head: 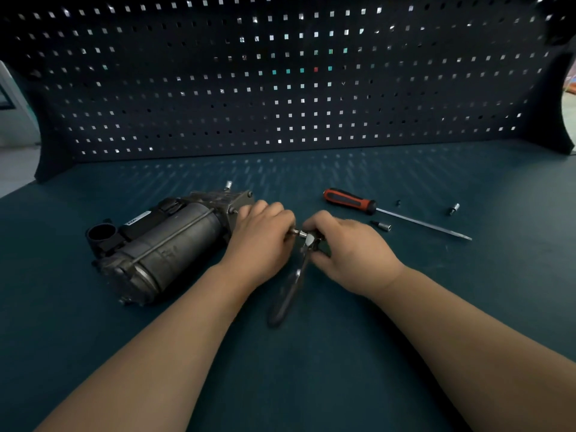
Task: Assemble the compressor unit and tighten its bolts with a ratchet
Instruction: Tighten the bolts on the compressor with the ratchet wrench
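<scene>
The grey compressor unit (162, 241) lies on its side at the left of the dark bench, its cylinder end toward me. My left hand (261, 241) sits just right of the unit's block end, fingers curled round a small metal socket piece (296, 232). My right hand (349, 247) grips the head of the ratchet (293, 282). The socket piece meets the ratchet head between the two hands. The ratchet's dark handle slants down toward me, blurred. Whether the socket touches a bolt is hidden by my left hand.
A red-and-black screwdriver (374, 210) lies to the right, shaft pointing right. Two small sockets (385, 226) (454, 209) and a tiny dark part (398, 202) lie near it. Another small socket (228, 184) stands behind the compressor. A pegboard wall (280, 88) closes the bench's far side.
</scene>
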Tool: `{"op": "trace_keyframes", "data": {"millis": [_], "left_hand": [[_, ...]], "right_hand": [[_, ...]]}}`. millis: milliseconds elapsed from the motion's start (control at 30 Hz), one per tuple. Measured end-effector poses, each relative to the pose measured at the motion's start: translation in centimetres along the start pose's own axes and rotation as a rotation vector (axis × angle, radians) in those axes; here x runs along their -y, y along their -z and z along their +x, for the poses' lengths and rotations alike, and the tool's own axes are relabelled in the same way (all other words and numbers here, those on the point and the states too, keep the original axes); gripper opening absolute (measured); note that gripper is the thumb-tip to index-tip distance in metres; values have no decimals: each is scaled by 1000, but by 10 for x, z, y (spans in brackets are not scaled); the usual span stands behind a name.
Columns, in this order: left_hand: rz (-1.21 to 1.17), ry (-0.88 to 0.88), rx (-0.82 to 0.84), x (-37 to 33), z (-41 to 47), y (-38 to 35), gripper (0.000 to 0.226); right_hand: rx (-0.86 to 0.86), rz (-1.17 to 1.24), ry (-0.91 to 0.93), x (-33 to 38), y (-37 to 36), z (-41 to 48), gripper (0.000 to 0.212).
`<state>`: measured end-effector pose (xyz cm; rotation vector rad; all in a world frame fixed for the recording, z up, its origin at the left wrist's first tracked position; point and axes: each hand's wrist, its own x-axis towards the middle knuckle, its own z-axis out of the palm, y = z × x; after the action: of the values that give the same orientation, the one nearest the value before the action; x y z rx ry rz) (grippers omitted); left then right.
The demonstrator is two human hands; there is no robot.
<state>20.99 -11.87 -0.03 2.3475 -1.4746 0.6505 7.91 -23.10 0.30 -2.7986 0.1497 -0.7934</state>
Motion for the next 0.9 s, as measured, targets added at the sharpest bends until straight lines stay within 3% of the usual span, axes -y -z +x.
{"op": "trace_keyframes", "data": {"millis": [100,233,300,500,567,667,733,800,900], "left_hand": [[-2,-14,4,-1,-4,-3,16],[-29,-24,-34,-2,-8,-4,21],[-37,-32,-62,-1,-7,-3,20],[16,-35,-39,-1,-5,-5,11],[41,-20,7,-2,-1,-5,12],[88,-4,36,-1,3,-6,19],[52,7,20,1,5,-4,23],[-4,-1,-5,3,5,-2,20],[4,-32,-65,1,0,-2,16]], "right_hand": [[-7,31,-153,1,-2,-1,26],[210,698,-586,12,-1,9,43],[232,834,-679,14,0,11,53],[194,611,-584,15,0,8,49],[175,417,-475,13,2,6,43],[92,-186,-67,8,3,3,38],[20,-349,179,7,6,4,40],[-2,-361,196,9,7,5,45],[35,-208,-10,9,-2,4,45]]}}
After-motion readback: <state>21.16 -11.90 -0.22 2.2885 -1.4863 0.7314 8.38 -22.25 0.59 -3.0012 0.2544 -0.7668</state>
